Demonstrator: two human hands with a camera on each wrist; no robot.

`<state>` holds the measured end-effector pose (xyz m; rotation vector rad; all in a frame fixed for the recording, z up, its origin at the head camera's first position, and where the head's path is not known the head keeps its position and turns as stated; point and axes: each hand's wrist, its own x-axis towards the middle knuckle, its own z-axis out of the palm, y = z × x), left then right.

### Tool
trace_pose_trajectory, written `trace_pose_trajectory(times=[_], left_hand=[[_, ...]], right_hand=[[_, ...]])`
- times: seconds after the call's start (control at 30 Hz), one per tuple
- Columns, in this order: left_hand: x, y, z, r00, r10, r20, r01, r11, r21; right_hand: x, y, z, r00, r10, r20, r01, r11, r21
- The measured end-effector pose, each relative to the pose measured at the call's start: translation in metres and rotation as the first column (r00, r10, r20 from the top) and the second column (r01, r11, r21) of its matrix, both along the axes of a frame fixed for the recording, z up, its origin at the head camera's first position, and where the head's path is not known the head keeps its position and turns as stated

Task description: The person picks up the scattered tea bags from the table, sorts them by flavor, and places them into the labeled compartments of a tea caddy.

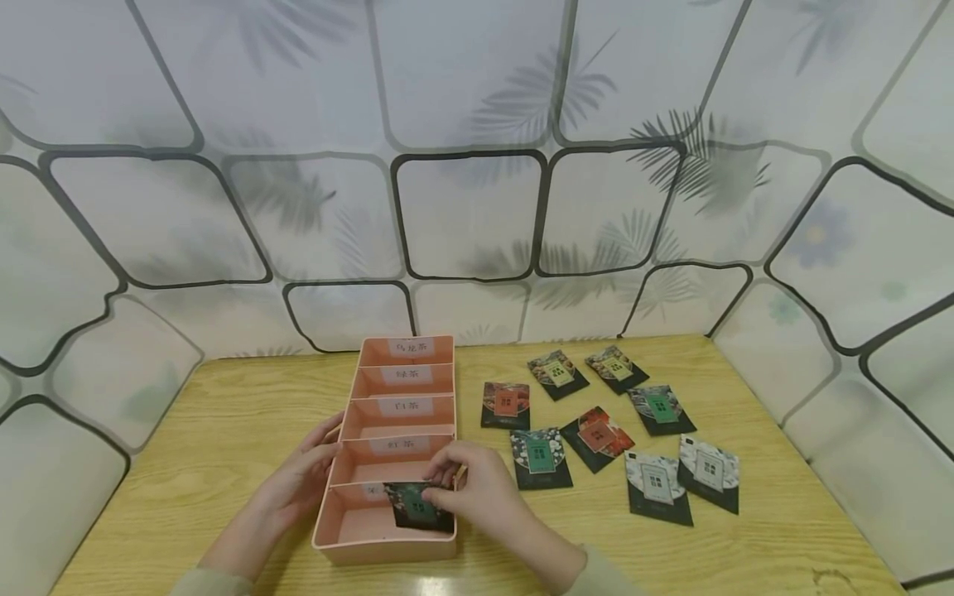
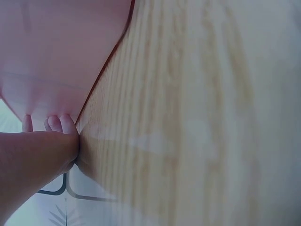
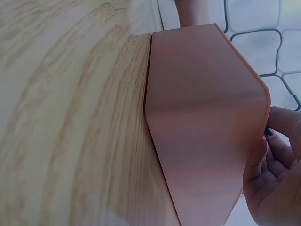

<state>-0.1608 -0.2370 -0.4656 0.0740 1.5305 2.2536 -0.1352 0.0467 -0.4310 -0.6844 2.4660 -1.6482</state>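
Observation:
A pink divided box (image 1: 383, 553) stands lengthwise on the table, with a white paper label in each compartment. My right hand (image 1: 480, 492) pinches a dark tea packet with a green label (image 1: 409, 507) at the box's right rim. The packet tilts within the nearest compartment, its lower part inside the walls. In the right wrist view the curled fingers (image 3: 270, 165) are right at the rim, and most of the packet is hidden behind the box wall. My left hand (image 1: 294, 484) rests with extended fingers against the box's left side; the left wrist view shows its fingertips (image 2: 55, 123) on the pink wall.
Right of the box lie several loose tea packets: red-labelled ones (image 1: 506, 404), green-labelled ones (image 1: 541, 458), yellow-labelled ones (image 1: 557, 374) and white-labelled ones (image 1: 658, 488). A patterned cloth backdrop (image 1: 469, 215) encloses the wooden table (image 1: 224, 430) at the back and sides.

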Motion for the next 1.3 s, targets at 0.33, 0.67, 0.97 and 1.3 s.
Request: trace_pose_trajectory(times=[0.33,0.67,0.97,1.3], left_hand=[[0.000,-0.001,-0.001,1.000,-0.019,-0.004,0.019,1.000,0.001],[0.000,0.000,0.000,1.000,0.002,0.001,-0.002,1.000,0.007],[0.000,0.000,0.001,1.000,-0.001,0.013,0.002,1.000,-0.018],[-0.001,0.000,0.002,1.000,-0.005,0.020,0.005,1.000,-0.023]], right_hand=[[-0.005,0.005,0.003,0.997,-0.012,0.073,0.013,1.000,-0.017],[-0.019,0.020,0.018,0.994,-0.044,0.105,0.051,0.996,-0.070],[-0.032,0.039,0.034,0.991,-0.063,0.115,0.076,0.991,-0.106],[-0.045,0.068,0.036,0.988,-0.061,0.140,0.083,0.984,-0.155]])
